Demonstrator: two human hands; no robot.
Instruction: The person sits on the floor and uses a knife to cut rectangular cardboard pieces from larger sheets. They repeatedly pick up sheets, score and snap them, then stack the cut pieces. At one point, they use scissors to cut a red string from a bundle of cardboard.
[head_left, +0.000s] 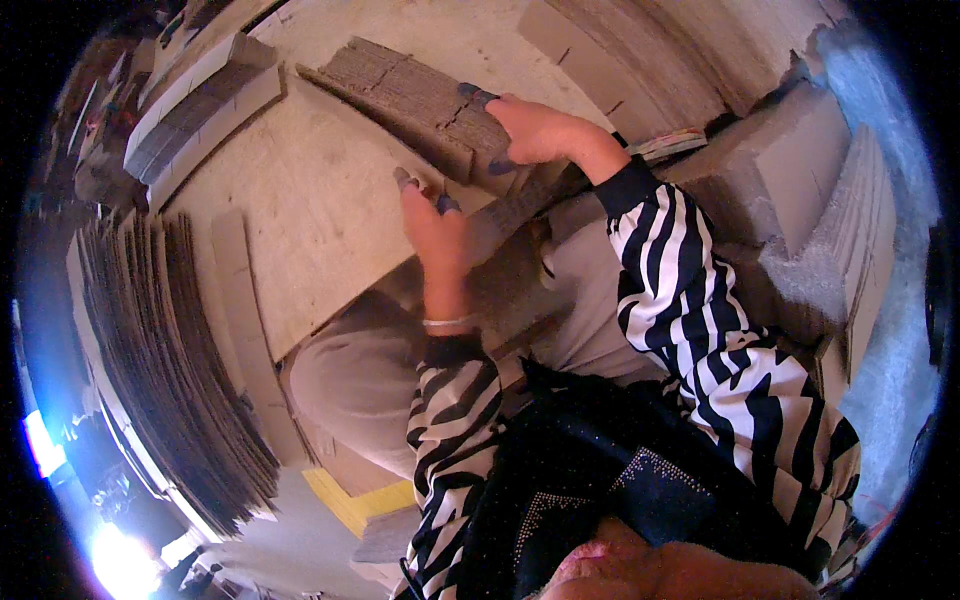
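Note:
A stack of narrow corrugated cardboard strips [400, 92] lies slantwise on the pale wooden board in front of me. My right hand [545, 132] grips its near right end, with the thumb on one side and the fingers on the other. Dark grey coverings sit on the fingertips of both hands. Just short of the stack's near edge is my left hand [437, 225], its fingers half curled and apart, with nothing visible between them. Part of the left palm is turned out of sight.
The wooden board [300, 220] spreads ahead of my knees. At the far left sits another cardboard bundle [205, 115]; below it stands a long row of cardboard sheets [175, 370]. Large cardboard stacks [640, 65] fill the far right. Clear plastic wrap [815, 275] lies by cardboard at right.

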